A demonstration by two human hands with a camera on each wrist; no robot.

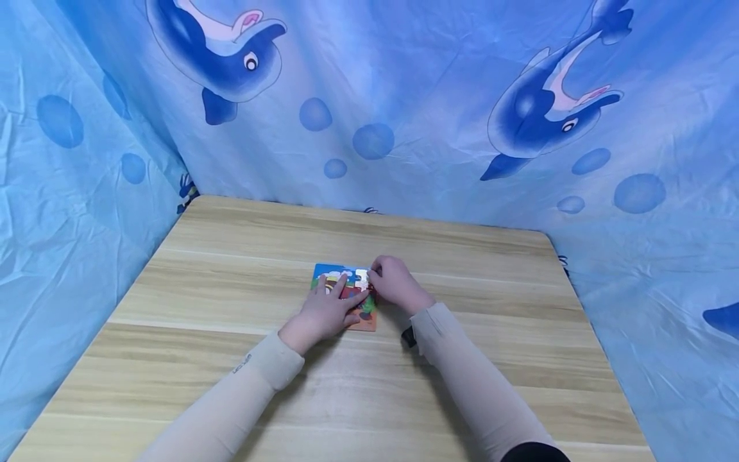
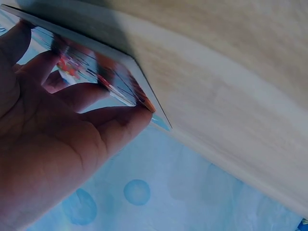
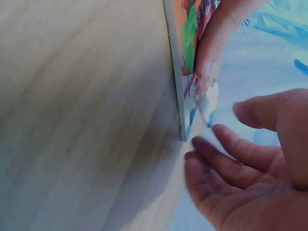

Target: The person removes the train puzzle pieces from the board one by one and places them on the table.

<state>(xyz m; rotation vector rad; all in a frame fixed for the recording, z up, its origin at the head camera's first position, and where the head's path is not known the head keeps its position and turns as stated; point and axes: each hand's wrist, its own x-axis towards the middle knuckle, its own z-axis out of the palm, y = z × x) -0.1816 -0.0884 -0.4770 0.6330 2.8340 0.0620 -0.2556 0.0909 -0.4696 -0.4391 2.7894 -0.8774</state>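
A small picture jigsaw puzzle (image 1: 367, 307) with a blue top and orange bottom lies flat on the table. My left hand (image 1: 326, 310) rests across it, fingers spread; in the left wrist view the fingertips (image 2: 139, 111) touch its surface. A pale, shiny patch (image 1: 362, 278) shows near the puzzle's upper right corner. My right hand (image 1: 398, 282) is at that corner. In the right wrist view, a tilted puzzle piece (image 3: 208, 103) stands up from the board beside a left fingertip. The right thumb (image 3: 255, 111) is apart from the right fingers, whose tips are close to the piece.
The wooden table (image 1: 231, 263) extends around the puzzle on all sides. Blue cloth (image 1: 427, 173) printed with dolphins and bubbles hangs behind the table and along both sides. A dark object (image 1: 408, 337) shows at the right wrist.
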